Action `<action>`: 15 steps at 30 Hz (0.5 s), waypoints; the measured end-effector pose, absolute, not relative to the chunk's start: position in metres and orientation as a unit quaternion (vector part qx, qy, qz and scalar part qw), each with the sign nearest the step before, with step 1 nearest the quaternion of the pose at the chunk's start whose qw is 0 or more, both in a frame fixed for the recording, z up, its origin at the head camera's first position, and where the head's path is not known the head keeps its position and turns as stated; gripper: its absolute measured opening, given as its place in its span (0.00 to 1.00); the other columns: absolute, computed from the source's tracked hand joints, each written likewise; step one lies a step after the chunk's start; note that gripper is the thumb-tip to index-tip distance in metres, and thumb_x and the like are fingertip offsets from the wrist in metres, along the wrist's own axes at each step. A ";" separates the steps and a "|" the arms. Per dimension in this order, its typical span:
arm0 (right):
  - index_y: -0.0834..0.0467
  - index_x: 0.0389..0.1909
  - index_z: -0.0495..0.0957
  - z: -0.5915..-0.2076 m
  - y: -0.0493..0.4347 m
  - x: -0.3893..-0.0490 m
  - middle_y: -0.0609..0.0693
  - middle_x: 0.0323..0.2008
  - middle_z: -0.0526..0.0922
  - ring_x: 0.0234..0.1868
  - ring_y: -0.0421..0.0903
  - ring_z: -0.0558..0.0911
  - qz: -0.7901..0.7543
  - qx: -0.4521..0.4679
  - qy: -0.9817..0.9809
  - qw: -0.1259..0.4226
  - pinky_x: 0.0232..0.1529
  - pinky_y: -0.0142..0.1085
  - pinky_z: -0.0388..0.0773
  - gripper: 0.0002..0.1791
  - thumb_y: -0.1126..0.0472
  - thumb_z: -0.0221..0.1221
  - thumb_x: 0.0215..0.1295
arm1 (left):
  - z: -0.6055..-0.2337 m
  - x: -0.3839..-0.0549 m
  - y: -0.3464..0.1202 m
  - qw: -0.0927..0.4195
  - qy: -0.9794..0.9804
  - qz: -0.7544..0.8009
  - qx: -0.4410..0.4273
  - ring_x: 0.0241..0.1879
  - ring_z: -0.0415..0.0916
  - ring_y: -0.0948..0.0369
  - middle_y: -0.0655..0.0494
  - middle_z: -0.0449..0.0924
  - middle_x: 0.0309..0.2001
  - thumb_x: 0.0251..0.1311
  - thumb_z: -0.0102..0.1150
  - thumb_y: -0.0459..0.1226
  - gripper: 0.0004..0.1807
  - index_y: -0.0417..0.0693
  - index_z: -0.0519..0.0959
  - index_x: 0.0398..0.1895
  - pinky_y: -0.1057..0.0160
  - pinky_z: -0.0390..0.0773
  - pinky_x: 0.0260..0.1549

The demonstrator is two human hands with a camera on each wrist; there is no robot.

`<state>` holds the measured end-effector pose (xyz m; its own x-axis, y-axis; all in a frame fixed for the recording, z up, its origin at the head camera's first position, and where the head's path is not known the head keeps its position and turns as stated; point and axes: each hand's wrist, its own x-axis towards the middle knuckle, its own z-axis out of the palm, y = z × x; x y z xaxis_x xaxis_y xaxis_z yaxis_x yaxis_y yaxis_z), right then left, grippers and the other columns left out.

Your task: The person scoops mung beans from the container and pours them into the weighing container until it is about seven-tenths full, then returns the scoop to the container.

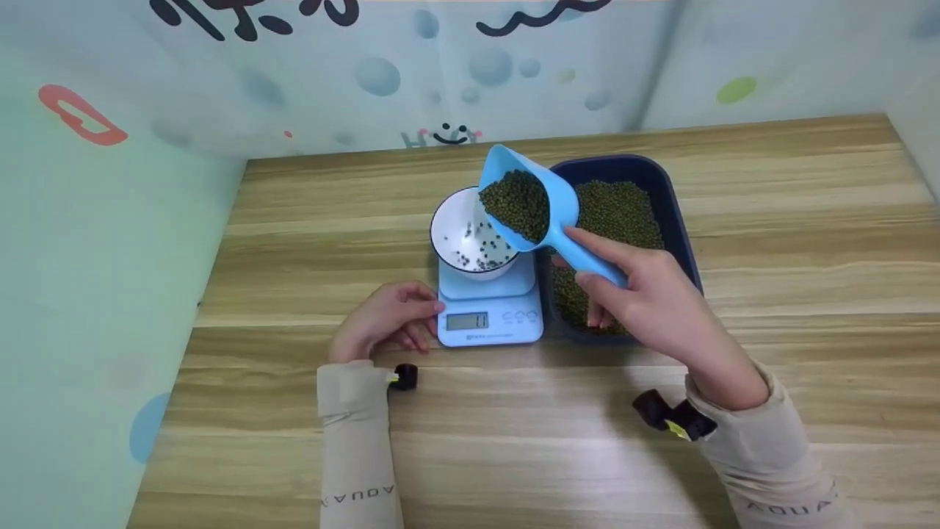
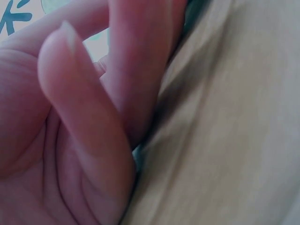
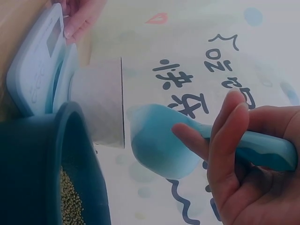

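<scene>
My right hand (image 1: 653,297) grips the handle of a light blue scoop (image 1: 564,202) heaped with small green mung beans (image 1: 518,202). Its lip overlaps the right rim of a white, dark-rimmed bowl (image 1: 452,220) in the head view; the right wrist view shows the scoop (image 3: 161,143) close above the bowl (image 3: 101,101). Scattered beans lie on the bowl's bottom. The bowl stands on a pale blue kitchen scale (image 1: 514,334) with its display lit. At the scale's left edge rests my left hand (image 1: 389,316), thumb touching the side, fingers loosely bent.
Right beside the scale stands a dark blue tub (image 1: 679,228) with a bed of mung beans (image 1: 617,213). All stand on a wood-grain table (image 1: 308,242). A printed curtain (image 1: 382,73) hangs along the table's back edge. Small black cameras (image 1: 672,415) sit at both sleeves.
</scene>
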<state>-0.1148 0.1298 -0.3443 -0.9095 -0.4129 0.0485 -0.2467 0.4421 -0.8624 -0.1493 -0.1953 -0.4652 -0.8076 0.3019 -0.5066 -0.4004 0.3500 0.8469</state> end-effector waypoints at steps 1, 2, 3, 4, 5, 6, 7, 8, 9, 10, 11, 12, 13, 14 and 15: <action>0.42 0.61 0.63 -0.344 0.130 -0.115 0.43 0.39 0.81 0.17 0.41 0.77 -0.487 -0.194 0.847 0.084 0.21 0.37 0.76 0.23 0.59 0.51 0.65 | -0.465 -0.149 -0.195 0.308 0.760 0.571 -0.030 0.18 0.78 0.53 0.42 0.79 0.29 0.53 0.60 0.46 0.20 0.41 0.71 0.41 0.66 0.73 0.13; 0.42 0.61 0.63 -0.344 0.130 -0.115 0.43 0.36 0.81 0.17 0.41 0.77 -0.484 -0.193 0.849 0.083 0.21 0.37 0.76 0.23 0.59 0.51 0.65 | -0.466 -0.149 -0.195 0.307 0.760 0.571 -0.029 0.18 0.78 0.54 0.42 0.79 0.29 0.53 0.60 0.46 0.19 0.41 0.71 0.40 0.66 0.73 0.13; 0.42 0.60 0.63 -0.344 0.129 -0.115 0.44 0.32 0.81 0.17 0.41 0.77 -0.482 -0.192 0.851 0.082 0.21 0.37 0.76 0.23 0.59 0.51 0.65 | -0.466 -0.149 -0.195 0.307 0.760 0.573 -0.028 0.18 0.78 0.54 0.42 0.79 0.29 0.54 0.60 0.46 0.19 0.41 0.71 0.40 0.66 0.73 0.12; 0.42 0.60 0.64 -0.344 0.129 -0.114 0.46 0.28 0.81 0.17 0.41 0.77 -0.480 -0.190 0.852 0.082 0.21 0.37 0.76 0.23 0.58 0.51 0.64 | -0.466 -0.149 -0.195 0.307 0.759 0.574 -0.028 0.17 0.78 0.54 0.41 0.79 0.28 0.54 0.60 0.45 0.19 0.41 0.71 0.40 0.66 0.72 0.12; 0.42 0.60 0.64 -0.344 0.129 -0.114 0.47 0.25 0.80 0.17 0.41 0.77 -0.478 -0.189 0.853 0.083 0.21 0.37 0.76 0.23 0.58 0.51 0.64 | -0.466 -0.149 -0.195 0.307 0.758 0.574 -0.029 0.17 0.78 0.54 0.42 0.79 0.28 0.54 0.60 0.45 0.18 0.41 0.71 0.40 0.66 0.73 0.12; 0.42 0.60 0.64 -0.344 0.129 -0.114 0.48 0.22 0.78 0.17 0.42 0.77 -0.477 -0.189 0.854 0.083 0.21 0.37 0.76 0.23 0.58 0.51 0.64 | -0.465 -0.149 -0.195 0.307 0.758 0.574 -0.031 0.17 0.78 0.54 0.42 0.79 0.28 0.54 0.60 0.45 0.18 0.41 0.72 0.40 0.66 0.73 0.12; 0.42 0.60 0.64 -0.343 0.129 -0.114 0.48 0.20 0.78 0.17 0.42 0.77 -0.476 -0.189 0.855 0.083 0.21 0.38 0.76 0.23 0.58 0.51 0.64 | -0.465 -0.149 -0.195 0.308 0.758 0.574 -0.032 0.17 0.78 0.54 0.42 0.79 0.29 0.54 0.60 0.45 0.18 0.41 0.72 0.40 0.66 0.73 0.12; 0.42 0.60 0.64 -0.343 0.129 -0.114 0.48 0.20 0.78 0.17 0.42 0.77 -0.476 -0.189 0.855 0.083 0.21 0.38 0.76 0.23 0.57 0.51 0.64 | -0.465 -0.149 -0.195 0.308 0.758 0.574 -0.034 0.17 0.78 0.54 0.41 0.79 0.29 0.53 0.60 0.45 0.19 0.41 0.72 0.40 0.66 0.73 0.12; 0.42 0.60 0.64 -0.343 0.129 -0.114 0.49 0.18 0.77 0.17 0.42 0.77 -0.475 -0.189 0.855 0.084 0.21 0.38 0.76 0.23 0.57 0.51 0.64 | -0.465 -0.149 -0.195 0.308 0.757 0.574 -0.036 0.17 0.78 0.54 0.41 0.79 0.29 0.53 0.60 0.45 0.19 0.41 0.72 0.40 0.66 0.73 0.12; 0.42 0.60 0.64 -0.343 0.129 -0.114 0.49 0.19 0.77 0.17 0.42 0.77 -0.475 -0.190 0.855 0.084 0.21 0.38 0.76 0.23 0.57 0.51 0.64 | -0.465 -0.149 -0.195 0.309 0.758 0.574 -0.037 0.18 0.78 0.54 0.41 0.79 0.29 0.53 0.60 0.45 0.19 0.41 0.72 0.40 0.66 0.73 0.12; 0.43 0.60 0.64 -0.343 0.129 -0.114 0.49 0.19 0.77 0.17 0.41 0.77 -0.474 -0.191 0.856 0.082 0.21 0.38 0.76 0.23 0.57 0.51 0.64 | -0.465 -0.149 -0.195 0.309 0.758 0.573 -0.038 0.18 0.78 0.54 0.41 0.79 0.29 0.53 0.60 0.45 0.18 0.42 0.72 0.40 0.66 0.73 0.12; 0.43 0.60 0.64 -0.343 0.129 -0.114 0.49 0.19 0.77 0.17 0.41 0.77 -0.472 -0.192 0.857 0.080 0.21 0.37 0.76 0.23 0.57 0.51 0.65 | -0.465 -0.149 -0.195 0.309 0.759 0.572 -0.037 0.18 0.78 0.54 0.41 0.79 0.29 0.53 0.60 0.45 0.19 0.41 0.72 0.40 0.66 0.73 0.12; 0.43 0.60 0.64 -0.344 0.129 -0.115 0.49 0.19 0.77 0.17 0.41 0.77 -0.469 -0.193 0.858 0.079 0.21 0.37 0.75 0.23 0.57 0.51 0.65 | -0.465 -0.149 -0.195 0.308 0.759 0.572 -0.037 0.18 0.78 0.54 0.41 0.79 0.29 0.53 0.60 0.45 0.19 0.41 0.72 0.40 0.66 0.73 0.12; 0.43 0.60 0.64 -0.344 0.129 -0.115 0.48 0.18 0.77 0.17 0.40 0.77 -0.467 -0.193 0.860 0.077 0.20 0.36 0.75 0.23 0.58 0.51 0.65 | -0.465 -0.149 -0.195 0.308 0.760 0.572 -0.036 0.18 0.78 0.54 0.41 0.79 0.29 0.53 0.60 0.45 0.19 0.41 0.72 0.40 0.66 0.73 0.12; 0.43 0.61 0.64 -0.344 0.130 -0.115 0.48 0.18 0.77 0.17 0.40 0.76 -0.465 -0.194 0.860 0.074 0.20 0.36 0.75 0.23 0.58 0.51 0.65 | -0.465 -0.149 -0.195 0.307 0.760 0.572 -0.036 0.18 0.78 0.54 0.41 0.79 0.29 0.53 0.60 0.45 0.19 0.41 0.72 0.40 0.66 0.73 0.12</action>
<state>-0.1148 0.1295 -0.3444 -0.9135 -0.4034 0.0524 -0.2648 0.4918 -0.8295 -0.1493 -0.1948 -0.4651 -0.8084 0.2969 -0.5083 -0.4059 0.3442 0.8466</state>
